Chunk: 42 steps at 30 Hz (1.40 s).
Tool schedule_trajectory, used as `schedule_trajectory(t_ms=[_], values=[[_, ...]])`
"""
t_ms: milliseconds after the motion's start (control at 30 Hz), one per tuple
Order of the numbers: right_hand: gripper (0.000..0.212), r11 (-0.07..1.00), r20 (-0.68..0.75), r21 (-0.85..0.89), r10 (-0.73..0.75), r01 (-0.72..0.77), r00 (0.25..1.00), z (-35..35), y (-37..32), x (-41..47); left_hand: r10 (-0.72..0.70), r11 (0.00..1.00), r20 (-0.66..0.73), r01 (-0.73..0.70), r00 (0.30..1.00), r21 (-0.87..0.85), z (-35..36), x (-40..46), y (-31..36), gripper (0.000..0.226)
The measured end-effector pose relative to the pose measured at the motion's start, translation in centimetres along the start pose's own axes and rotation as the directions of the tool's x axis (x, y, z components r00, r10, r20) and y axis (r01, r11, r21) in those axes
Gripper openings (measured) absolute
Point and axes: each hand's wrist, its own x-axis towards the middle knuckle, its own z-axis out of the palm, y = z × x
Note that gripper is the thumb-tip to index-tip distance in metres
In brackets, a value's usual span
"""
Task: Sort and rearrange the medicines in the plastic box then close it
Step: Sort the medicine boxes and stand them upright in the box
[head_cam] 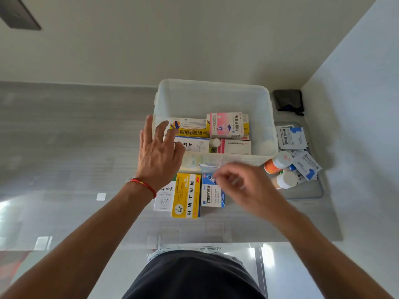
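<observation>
Sitting just above the middle of the frame, the clear plastic box (pixel 212 93) rests on the grey desk (pixel 75 137) with its lid off, and several medicine cartons lie flat in its near half: a pink carton (pixel 226 125), a yellow-banded carton (pixel 190 128) and a white one with blue trim (pixel 194 144). These look light and stiff, easy to lift by the long edges; the box itself seems thin-walled and a little slippery, best taken by the rim at both ends.

The left hand (pixel 158 151) is spread, fingers straight, over the box's left near corner; whether it touches the rim I cannot tell. The right hand (pixel 239 182) is blurred, fingers curled, and whether it pinches anything is beyond me.

Below the box, on the desk, lie a yellow carton (pixel 186 195), a blue-and-white carton (pixel 211 196) partly behind the right hand, and a white carton (pixel 164 197) half covered by the left wrist. At right, what looks like the lid (pixel 311 190) carries small bottles (pixel 278 162) and sachets (pixel 291 137). A dark pouch (pixel 288 100) sits beyond.
</observation>
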Motion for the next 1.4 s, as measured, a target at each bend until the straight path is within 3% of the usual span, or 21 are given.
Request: schedule_trajectory(t_ms=[67,167,233,300,433,533,633,733,867,1000,1067,1167,1200,1267,1333,1400], values=[[0.015,0.990,-0.167,-0.077,-0.133,0.121,0.977,-3.5,-1.1,2.5,-0.008,1.000,0.009,0.008,1.000,0.020,0.0,0.1,0.0,0.063],[0.021,0.938,-0.252,-0.346,-0.075,-0.018,0.965,-6.6,0.3,8.5,-0.035,0.999,0.007,0.035,0.999,0.004,-0.1,0.2,0.0,0.062],[0.039,0.848,-0.138,-0.508,0.097,-0.154,0.986,-6.9,2.3,12.6,-0.049,0.998,-0.002,0.049,0.999,-0.025,-0.3,0.1,0.1,0.063],[0.060,0.757,0.009,-0.637,0.198,-0.147,0.980,-6.3,4.3,15.7,-0.061,0.996,-0.016,0.060,0.998,-0.067,-0.4,0.1,0.1,0.063],[0.084,0.665,0.140,-0.745,0.238,-0.056,0.961,-5.0,7.4,18.6,-0.096,0.988,-0.029,0.092,0.995,-0.121,-0.4,-0.1,0.2,0.059],[0.082,0.630,0.123,-0.777,0.191,-0.025,0.974,-5.0,8.7,19.1,-0.109,0.986,-0.035,0.103,0.993,-0.130,-0.4,-0.1,0.3,0.064],[0.077,0.654,0.077,-0.756,0.109,-0.013,0.991,-5.6,8.4,18.9,-0.130,0.983,-0.038,0.124,0.991,-0.134,-0.4,-0.1,0.4,0.066],[0.087,0.724,-0.044,-0.689,0.008,-0.037,0.999,-7.1,6.4,16.7,-0.127,0.982,-0.051,0.119,0.991,-0.148,-0.3,-0.1,0.5,0.066],[0.099,0.939,-0.264,-0.345,-0.085,-0.011,0.961,-9.1,2.8,11.0,-0.092,0.990,-0.049,0.085,0.995,-0.117,-0.1,0.0,0.0,0.064],[0.081,0.990,-0.325,-0.107,0.054,-0.094,0.944,-9.0,0.6,5.5,-0.054,0.994,-0.061,0.047,0.997,-0.101,-0.2,0.0,0.0,0.060],[0.082,0.980,-0.349,-0.087,0.140,-0.181,0.926,-8.4,0.6,3.5,-0.078,0.993,-0.103,0.068,0.992,-0.093,-0.1,-0.4,0.5,0.050],[0.090,0.969,-0.399,-0.118,0.153,-0.216,0.904,-7.4,0.5,-0.1,-0.055,0.990,-0.197,0.029,0.979,-0.137,0.0,-0.8,2.1,0.040],[0.090,0.972,-0.351,-0.121,0.147,-0.201,0.925,-7.1,0.5,-1.5,-0.012,0.991,-0.218,-0.018,0.976,-0.134,0.2,-1.0,2.9,0.038],[0.083,0.972,-0.109,-0.126,0.188,-0.201,0.976,-6.2,1.2,-4.2,0.111,0.985,-0.226,-0.138,0.968,-0.108,0.9,-1.4,4.4,0.035],[0.084,0.939,0.128,-0.125,0.337,-0.322,0.933,-4.5,3.0,-6.1,0.213,0.974,-0.198,-0.224,0.957,-0.030,1.7,-1.8,5.4,0.035],[0.092,0.858,0.178,-0.131,0.514,-0.497,0.839,-2.0,5.9,-6.7,0.231,0.973,-0.164,-0.228,0.959,0.038,2.2,-1.9,5.7,0.038]])
